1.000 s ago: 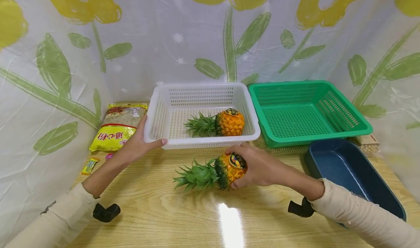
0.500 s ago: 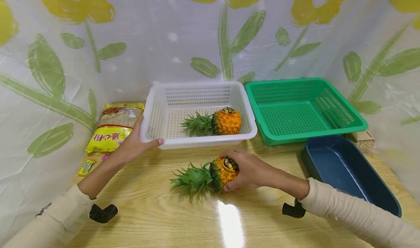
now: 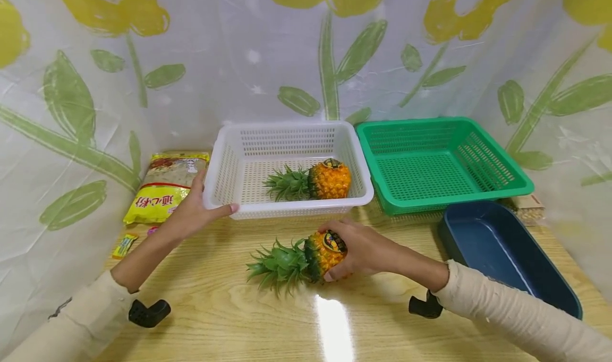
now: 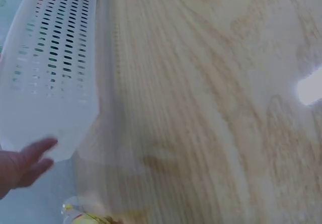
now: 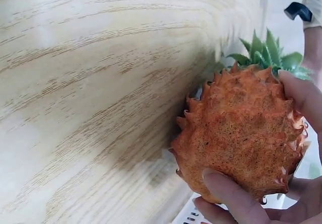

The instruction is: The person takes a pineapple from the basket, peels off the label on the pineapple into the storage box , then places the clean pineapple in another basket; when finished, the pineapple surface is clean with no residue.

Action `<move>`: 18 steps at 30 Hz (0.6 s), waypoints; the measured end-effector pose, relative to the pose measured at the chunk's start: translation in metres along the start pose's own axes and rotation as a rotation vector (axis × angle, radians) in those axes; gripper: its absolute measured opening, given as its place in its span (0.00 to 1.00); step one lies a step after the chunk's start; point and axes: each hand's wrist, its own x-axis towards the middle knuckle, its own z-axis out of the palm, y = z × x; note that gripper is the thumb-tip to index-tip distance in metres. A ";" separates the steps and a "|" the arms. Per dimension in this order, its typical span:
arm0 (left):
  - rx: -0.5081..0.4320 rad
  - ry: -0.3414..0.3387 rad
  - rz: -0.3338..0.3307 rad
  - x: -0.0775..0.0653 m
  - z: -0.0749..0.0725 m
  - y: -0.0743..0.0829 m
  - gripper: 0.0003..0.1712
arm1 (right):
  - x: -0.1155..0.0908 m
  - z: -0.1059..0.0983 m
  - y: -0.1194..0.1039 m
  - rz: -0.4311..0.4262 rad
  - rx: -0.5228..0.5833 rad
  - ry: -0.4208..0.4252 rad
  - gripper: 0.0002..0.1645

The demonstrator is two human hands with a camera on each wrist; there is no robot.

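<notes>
My right hand (image 3: 360, 247) grips a small orange pineapple (image 3: 325, 255) by its round end, its green crown pointing left. It is low over the table in front of the white basket (image 3: 296, 208); whether it touches the wood I cannot tell. In the right wrist view, thumb and fingers wrap the spiky pineapple (image 5: 241, 128). A second pineapple (image 3: 332, 181) lies inside the white basket, crown also to the left. My left hand (image 3: 196, 208) rests at the basket's front left corner, its straight thumb against the front rim. The left wrist view shows outstretched fingers (image 4: 37, 151) by that corner.
A green basket (image 3: 389, 197) stands to the right of the white one, with a dark blue tray (image 3: 502, 245) in front. At the left lie a yellow food bag (image 3: 167, 186) and a small wrapped packet (image 3: 125, 245). A flowered curtain (image 3: 205, 59) closes off the back.
The held pineapple has shifted slightly toward me, its crown tipping a little downward, then stayed almost still. My left hand remains at the basket corner. The head view has moved slightly.
</notes>
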 end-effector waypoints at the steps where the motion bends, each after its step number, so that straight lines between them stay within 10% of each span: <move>1: 0.023 0.013 -0.001 0.000 -0.001 0.001 0.63 | 0.000 0.000 0.000 -0.003 -0.001 -0.002 0.52; 8: 0.192 0.092 -0.065 -0.009 -0.007 0.013 0.69 | 0.000 0.002 -0.003 0.005 -0.006 -0.017 0.52; 18: 0.038 0.181 0.146 -0.026 0.008 0.044 0.56 | 0.000 -0.001 -0.003 0.016 -0.015 -0.014 0.52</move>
